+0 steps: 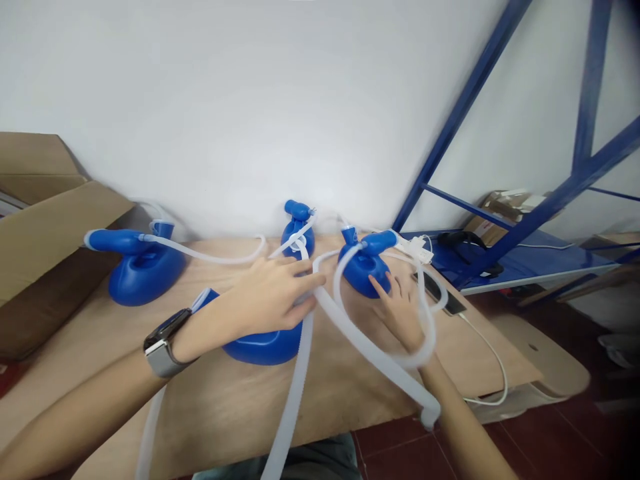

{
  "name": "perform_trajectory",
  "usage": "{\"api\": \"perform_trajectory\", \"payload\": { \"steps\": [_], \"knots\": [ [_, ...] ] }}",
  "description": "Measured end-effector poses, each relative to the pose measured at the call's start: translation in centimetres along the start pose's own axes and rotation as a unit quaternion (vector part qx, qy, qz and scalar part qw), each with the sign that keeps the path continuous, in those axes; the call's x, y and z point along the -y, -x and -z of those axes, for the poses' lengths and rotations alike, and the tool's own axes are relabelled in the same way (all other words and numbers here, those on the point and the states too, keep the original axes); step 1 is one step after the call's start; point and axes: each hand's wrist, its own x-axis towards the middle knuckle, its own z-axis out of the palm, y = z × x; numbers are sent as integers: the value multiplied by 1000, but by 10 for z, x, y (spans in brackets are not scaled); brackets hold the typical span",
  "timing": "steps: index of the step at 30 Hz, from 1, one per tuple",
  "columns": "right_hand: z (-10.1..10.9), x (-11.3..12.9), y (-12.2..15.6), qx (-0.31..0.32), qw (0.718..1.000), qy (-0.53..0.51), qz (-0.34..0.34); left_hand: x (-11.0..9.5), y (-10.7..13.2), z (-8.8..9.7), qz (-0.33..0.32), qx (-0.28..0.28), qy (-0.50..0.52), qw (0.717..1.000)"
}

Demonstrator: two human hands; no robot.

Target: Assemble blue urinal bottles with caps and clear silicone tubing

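My left hand [280,293], with a watch [167,340] on its wrist, reaches over a blue plastic bottle [265,345] and partly hides it. Its thumb and fingers close on a translucent white hose [373,357] that runs down towards the front right. Another pale hose [293,393] passes below that hand and hangs past the table's front edge. My right hand [400,312] is open, its fingers spread at the side of a second blue bottle [361,270]. A looped hose [430,333] lies across the right wrist.
More blue bottles with hoses stand at the left [145,273] and back middle [299,233] of the wooden table [345,393]. An open cardboard box [60,247] is at far left. A phone [445,297] with a cable lies right, near a blue metal rack [463,107].
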Motion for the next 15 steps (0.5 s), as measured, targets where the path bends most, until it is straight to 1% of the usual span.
{"api": "perform_trajectory", "payload": {
  "steps": [2, 5, 7, 9, 12, 15],
  "knots": [
    [-16, -5, -8, -12, 996, 87, -25, 1, 4, 5, -1, 2, 27, 1000],
    [-31, -15, -26, 11, 987, 157, -34, 2, 11, 14, -5, 17, 71, 997],
    [-36, -23, -39, 32, 988, 149, -25, 1, 15, 17, -9, 30, 88, 996],
    [-41, -31, -51, 42, 990, 134, -19, -1, 16, 17, -13, 53, 92, 994],
    [-43, -37, -62, 36, 994, 101, -28, -6, 14, 10, -11, 98, 81, 992],
    [-36, -36, -69, 25, 996, 59, -65, -14, 9, 0, -25, 126, 49, 990]
  ]
}}
